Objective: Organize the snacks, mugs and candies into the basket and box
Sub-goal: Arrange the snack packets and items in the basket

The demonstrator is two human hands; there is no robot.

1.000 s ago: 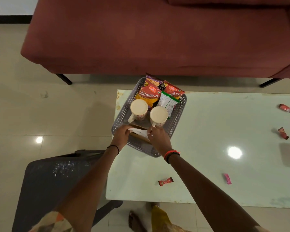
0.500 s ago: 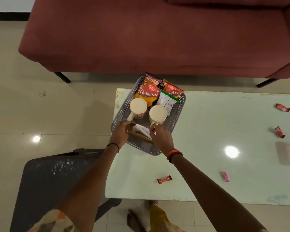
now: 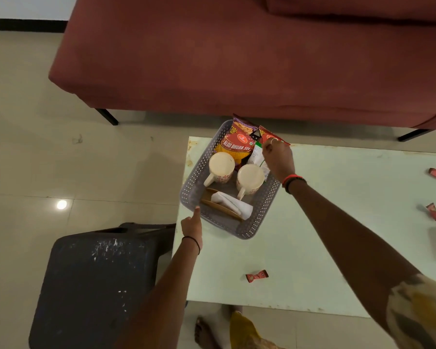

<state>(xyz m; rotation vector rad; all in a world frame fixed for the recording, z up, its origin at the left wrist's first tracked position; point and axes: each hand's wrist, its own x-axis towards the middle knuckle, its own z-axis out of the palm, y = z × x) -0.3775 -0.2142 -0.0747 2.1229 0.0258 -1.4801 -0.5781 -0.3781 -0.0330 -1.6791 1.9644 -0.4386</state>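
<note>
Basket (image 3: 186,190) is filled with mugs (image 3: 221,164) and snack packets (image 3: 237,144). White packet (image 3: 256,156) is pinched by right hand (image 3: 280,158); near rim is touched by left hand (image 3: 192,224), grip unclear.

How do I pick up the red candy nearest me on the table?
Pinch the red candy across its plump middle, coming straight down from above. It lies flat on the table, with thin flared wrapper ends at left and right that would likely slip. Its long sides are clear, so fingertips fit there.
</note>
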